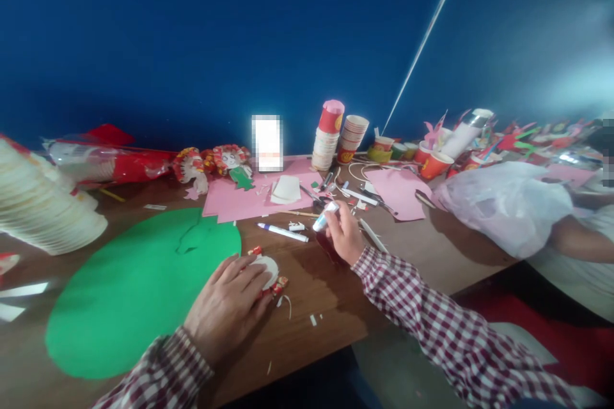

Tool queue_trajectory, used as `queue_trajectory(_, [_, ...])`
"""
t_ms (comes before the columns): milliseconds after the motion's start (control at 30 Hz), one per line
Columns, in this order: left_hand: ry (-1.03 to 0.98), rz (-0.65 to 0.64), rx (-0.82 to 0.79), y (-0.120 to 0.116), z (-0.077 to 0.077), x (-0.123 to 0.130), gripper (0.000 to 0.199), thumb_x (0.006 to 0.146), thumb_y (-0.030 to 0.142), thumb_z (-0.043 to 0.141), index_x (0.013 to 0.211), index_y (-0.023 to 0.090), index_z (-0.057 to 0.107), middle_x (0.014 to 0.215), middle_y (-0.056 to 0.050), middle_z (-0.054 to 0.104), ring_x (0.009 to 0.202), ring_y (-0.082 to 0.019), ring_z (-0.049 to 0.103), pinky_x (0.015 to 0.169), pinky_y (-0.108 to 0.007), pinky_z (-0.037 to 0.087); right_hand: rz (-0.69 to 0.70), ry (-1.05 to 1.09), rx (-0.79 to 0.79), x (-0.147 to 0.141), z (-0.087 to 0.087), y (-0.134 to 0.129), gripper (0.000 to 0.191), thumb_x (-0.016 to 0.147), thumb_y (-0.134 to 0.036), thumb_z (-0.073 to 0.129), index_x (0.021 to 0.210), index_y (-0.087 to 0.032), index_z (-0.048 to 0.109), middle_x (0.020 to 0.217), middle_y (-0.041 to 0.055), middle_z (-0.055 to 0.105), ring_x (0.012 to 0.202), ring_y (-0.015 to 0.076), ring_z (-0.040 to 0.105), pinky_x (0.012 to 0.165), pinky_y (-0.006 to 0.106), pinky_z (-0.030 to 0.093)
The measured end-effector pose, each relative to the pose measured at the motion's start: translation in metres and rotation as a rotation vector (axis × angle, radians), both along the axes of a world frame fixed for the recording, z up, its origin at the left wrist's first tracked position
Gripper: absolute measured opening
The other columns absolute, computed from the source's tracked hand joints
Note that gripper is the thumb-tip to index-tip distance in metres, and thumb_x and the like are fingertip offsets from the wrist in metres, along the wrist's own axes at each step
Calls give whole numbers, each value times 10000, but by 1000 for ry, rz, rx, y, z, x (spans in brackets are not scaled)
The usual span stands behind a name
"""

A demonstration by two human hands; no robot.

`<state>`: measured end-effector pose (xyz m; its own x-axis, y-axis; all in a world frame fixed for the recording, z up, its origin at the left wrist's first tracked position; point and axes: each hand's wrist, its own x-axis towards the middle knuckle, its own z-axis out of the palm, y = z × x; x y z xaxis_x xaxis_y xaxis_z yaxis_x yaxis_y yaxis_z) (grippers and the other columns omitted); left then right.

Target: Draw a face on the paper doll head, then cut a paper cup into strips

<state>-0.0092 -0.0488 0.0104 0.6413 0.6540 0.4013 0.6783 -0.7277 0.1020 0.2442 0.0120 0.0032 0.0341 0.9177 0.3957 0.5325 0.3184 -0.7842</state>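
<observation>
My left hand [231,294] lies flat with fingers stretched out, resting on a small paper cutout with a white round middle [266,268] and red and gold ends. Part of this piece is hidden under the fingers. Further right and a little higher, my right hand [344,233] is closed around a short white glue stick [326,217] with a bluish label, held just above the table. A white marker [283,232] with a blue end lies between the hands. Partly beneath my left hand's side spreads a large green paper oval [139,294].
Stacked paper cups [323,140] stand by the blue wall, and a tall cup stack [48,204] leans at left. Pink sheets [230,201], scissors [322,201] and scraps lie behind. At right sit a plastic bag [503,204] and another person's arm [582,239].
</observation>
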Motion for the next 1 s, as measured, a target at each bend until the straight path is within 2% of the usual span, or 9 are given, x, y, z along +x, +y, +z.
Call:
queue_trajectory(133, [-5, 4, 11, 0, 0, 0, 237, 824, 316, 520, 1022, 222, 607, 1024, -46, 657, 1109, -273, 508, 936, -459, 372, -50, -60, 83, 2, 4, -1, 218, 923, -339, 348, 1024, -177, 453, 798, 48, 601, 655, 151, 574, 650, 284, 479])
queue_trajectory(233, [3, 6, 9, 0, 0, 0, 235, 822, 310, 522, 1025, 223, 604, 1028, -40, 656, 1114, -277, 500, 935, -465, 370, 51, -178, 138, 1, 11, -5, 220, 907, -335, 392, 1036, -182, 484, 946, 89, 609, 879, 203, 581, 797, 349, 465])
queue_trajectory(300, [12, 3, 8, 0, -1, -1, 236, 823, 304, 522, 1028, 221, 604, 1038, -39, 654, 1106, -277, 503, 939, -468, 365, 118, -151, 135, 0, 14, -7, 233, 913, -330, 383, 1073, -187, 476, 991, 94, 608, 932, 207, 572, 837, 362, 461])
queue_trajectory(400, [3, 11, 17, -1, -1, -1, 238, 825, 308, 519, 1026, 218, 609, 1039, -45, 652, 1081, -274, 520, 939, -469, 368, 96, 61, 71, 1, 14, -5, 264, 936, -346, 311, 1105, -189, 439, 971, 89, 610, 827, 178, 598, 725, 322, 517])
queue_trajectory(467, [-9, 17, 16, -1, -1, -1, 241, 826, 312, 515, 1026, 220, 612, 1033, -50, 653, 1076, -270, 528, 937, -465, 374, 63, 145, 29, 3, 12, -2, 275, 931, -389, 311, 1056, -189, 454, 914, 77, 612, 737, 167, 604, 630, 297, 530])
queue_trajectory(567, [-14, 24, 11, -2, -1, 0, 240, 826, 314, 514, 1024, 224, 616, 1024, -51, 657, 1093, -269, 522, 941, -461, 376, 30, 84, 53, 8, 12, 0, 261, 897, -419, 405, 982, -190, 494, 907, 73, 616, 790, 182, 606, 685, 311, 524])
queue_trajectory(633, [-11, 24, 15, -1, 0, 0, 238, 823, 316, 519, 1019, 224, 617, 1024, -50, 660, 1096, -272, 519, 940, -465, 375, 17, 56, 90, 9, 14, 0, 245, 895, -398, 423, 998, -189, 500, 927, 75, 620, 844, 187, 601, 745, 323, 510])
queue_trajectory(800, [-14, 16, 18, -1, 0, 1, 231, 822, 310, 522, 1014, 221, 616, 1031, -49, 658, 1083, -274, 526, 924, -466, 384, 20, 73, 109, 7, 20, -4, 245, 894, -369, 440, 1050, -188, 500, 971, 80, 621, 867, 185, 605, 780, 324, 498])
queue_trajectory(1000, [-17, 5, 18, -1, 0, 0, 241, 824, 296, 513, 1029, 214, 610, 1032, -57, 653, 1078, -272, 529, 916, -461, 394, 61, 219, 9, 10, 21, 0, 328, 880, -468, 424, 1038, -196, 519, 954, 76, 655, 821, 190, 630, 693, 324, 528])
